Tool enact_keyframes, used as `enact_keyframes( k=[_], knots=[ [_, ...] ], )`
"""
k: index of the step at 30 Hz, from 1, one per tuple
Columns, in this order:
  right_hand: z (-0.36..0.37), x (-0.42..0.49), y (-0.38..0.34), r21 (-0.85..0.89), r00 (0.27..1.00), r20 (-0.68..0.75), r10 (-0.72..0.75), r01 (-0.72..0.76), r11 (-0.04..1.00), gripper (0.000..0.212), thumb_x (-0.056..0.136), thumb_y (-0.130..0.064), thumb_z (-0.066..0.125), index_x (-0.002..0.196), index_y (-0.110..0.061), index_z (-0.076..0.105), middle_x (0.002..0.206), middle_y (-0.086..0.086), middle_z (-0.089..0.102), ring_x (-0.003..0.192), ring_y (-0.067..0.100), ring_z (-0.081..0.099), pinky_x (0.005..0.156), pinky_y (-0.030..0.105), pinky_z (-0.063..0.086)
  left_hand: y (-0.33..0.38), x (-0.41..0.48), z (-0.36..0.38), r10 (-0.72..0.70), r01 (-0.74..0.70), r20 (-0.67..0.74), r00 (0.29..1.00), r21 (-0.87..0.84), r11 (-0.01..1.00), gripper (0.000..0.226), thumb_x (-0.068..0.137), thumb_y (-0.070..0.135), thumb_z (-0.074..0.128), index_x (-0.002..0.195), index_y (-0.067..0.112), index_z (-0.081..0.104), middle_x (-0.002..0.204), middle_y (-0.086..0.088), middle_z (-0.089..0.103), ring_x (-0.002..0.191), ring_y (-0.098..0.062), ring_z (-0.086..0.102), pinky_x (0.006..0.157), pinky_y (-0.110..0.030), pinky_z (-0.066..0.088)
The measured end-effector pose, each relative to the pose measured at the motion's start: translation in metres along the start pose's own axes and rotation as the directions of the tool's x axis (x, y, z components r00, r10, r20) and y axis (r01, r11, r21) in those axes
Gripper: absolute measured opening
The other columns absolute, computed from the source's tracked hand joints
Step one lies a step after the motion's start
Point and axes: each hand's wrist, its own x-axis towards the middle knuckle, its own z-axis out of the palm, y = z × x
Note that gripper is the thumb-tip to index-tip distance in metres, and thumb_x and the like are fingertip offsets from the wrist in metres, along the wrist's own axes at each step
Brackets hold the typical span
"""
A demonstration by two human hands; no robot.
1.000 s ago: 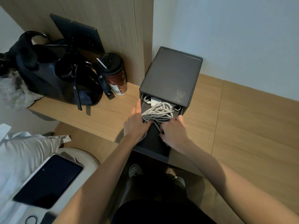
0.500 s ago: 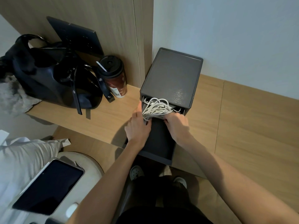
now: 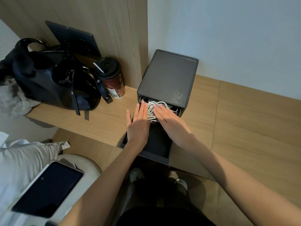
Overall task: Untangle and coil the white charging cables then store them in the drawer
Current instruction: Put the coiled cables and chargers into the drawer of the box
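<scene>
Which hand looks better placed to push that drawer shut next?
Probably the left hand: it lies alongside the white cables, free to drop to the drawer front, while the right hand presses flat on top of them.

hands 2: left hand (image 3: 138,126), right hand (image 3: 169,118) | white cable bundle (image 3: 151,113) 1, 12 o'clock | drawer (image 3: 158,141) 1 | black bag (image 3: 53,79) 1, 10 o'clock | tumbler (image 3: 112,79) 1 | tablet (image 3: 47,188) 1, 8 o'clock | shoes (image 3: 136,174) 2, 6 o'clock

Bag (image 3: 53,82): set on the surface (image 3: 244,119), at left.
Cup (image 3: 112,79): stood just beside the bag.
Tablet (image 3: 47,188): laid beside a pillow (image 3: 21,160).
</scene>
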Motion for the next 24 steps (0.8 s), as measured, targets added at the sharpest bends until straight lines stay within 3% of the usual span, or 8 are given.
enact_keyframes(
  k=[2, 5, 9, 16, 20, 22, 24],
  knots=[
    [0.004, 0.002, 0.0, -0.095, 1.0, 0.019, -0.017, 0.019, 0.995, 0.051, 0.085, 0.009, 0.044, 0.135, 0.003, 0.049, 0.14, 0.015, 0.05, 0.13, 0.026, 0.048, 0.109, 0.033, 0.032, 0.001, 0.0, 0.001, -0.025, 0.025, -0.011, 1.0, 0.022, 0.999, 0.068, 0.093, 0.037, 0.053, 0.149, 0.015, 0.022, 0.156, -0.003, 0.022, 0.144, -0.017, 0.019, 0.113, -0.051, 0.019],
    [0.006, 0.008, 0.001, -0.166, 0.997, 0.078, 0.026, -0.013, 0.986, 0.056, 0.084, 0.003, 0.021, 0.131, 0.005, 0.052, 0.138, 0.018, 0.051, 0.128, 0.026, 0.051, 0.108, 0.032, 0.034, 0.0, 0.002, 0.003, -0.038, 0.039, 0.031, 0.999, -0.009, 0.999, 0.069, 0.095, 0.04, 0.047, 0.151, 0.015, 0.016, 0.159, -0.003, 0.012, 0.146, -0.02, 0.01, 0.113, -0.046, 0.022],
    [0.01, 0.006, 0.001, -0.114, 0.984, 0.174, 0.02, 0.0, 0.993, 0.057, 0.093, 0.002, 0.015, 0.149, 0.004, 0.003, 0.159, 0.018, 0.002, 0.148, 0.027, 0.005, 0.117, 0.03, -0.005, -0.002, 0.003, -0.001, -0.044, 0.053, 0.095, 0.995, -0.089, 0.995, 0.072, 0.096, 0.042, 0.044, 0.152, 0.013, 0.008, 0.159, 0.001, 0.007, 0.146, -0.02, 0.005, 0.101, -0.032, 0.041],
    [0.008, 0.013, -0.002, -0.127, 0.984, 0.171, 0.04, -0.019, 0.992, 0.058, 0.098, 0.004, 0.024, 0.148, 0.005, -0.004, 0.159, 0.019, -0.004, 0.148, 0.027, -0.001, 0.118, 0.032, -0.005, -0.005, -0.001, 0.0, -0.005, 0.01, 0.078, 0.997, -0.07, 0.998, 0.064, 0.096, 0.039, 0.047, 0.149, 0.016, 0.021, 0.156, -0.003, 0.022, 0.145, -0.026, 0.016, 0.093, -0.036, 0.048],
    [0.01, 0.009, -0.003, -0.152, 0.987, 0.15, 0.053, -0.03, 0.988, 0.056, 0.094, 0.004, 0.015, 0.148, 0.006, 0.0, 0.159, 0.019, 0.002, 0.148, 0.028, 0.005, 0.121, 0.035, 0.005, -0.006, -0.001, 0.002, 0.002, 0.002, 0.056, 0.998, -0.062, 0.998, 0.063, 0.095, 0.039, 0.05, 0.148, 0.014, 0.027, 0.154, -0.006, 0.028, 0.143, -0.028, 0.022, 0.095, -0.036, 0.046],
    [0.017, 0.007, -0.003, -0.165, 0.991, 0.102, 0.087, -0.069, 0.984, 0.06, 0.088, 0.002, 0.014, 0.148, 0.006, 0.018, 0.157, 0.018, 0.019, 0.145, 0.029, 0.02, 0.119, 0.037, 0.014, -0.007, -0.001, 0.004, 0.003, -0.001, 0.034, 0.999, -0.061, 0.998, 0.063, 0.092, 0.038, 0.055, 0.145, 0.013, 0.032, 0.151, -0.007, 0.033, 0.139, -0.029, 0.031, 0.092, -0.036, 0.048],
    [0.02, 0.006, -0.001, -0.121, 0.988, 0.059, 0.141, -0.133, 0.984, 0.057, 0.088, 0.003, 0.026, 0.145, 0.003, 0.032, 0.153, 0.015, 0.031, 0.141, 0.03, 0.032, 0.115, 0.036, 0.023, -0.007, -0.001, 0.005, 0.005, -0.004, 0.02, 1.0, -0.05, 0.999, 0.063, 0.09, 0.038, 0.058, 0.144, 0.012, 0.036, 0.149, -0.008, 0.037, 0.132, -0.03, 0.042, 0.088, -0.036, 0.049]
  ],
)
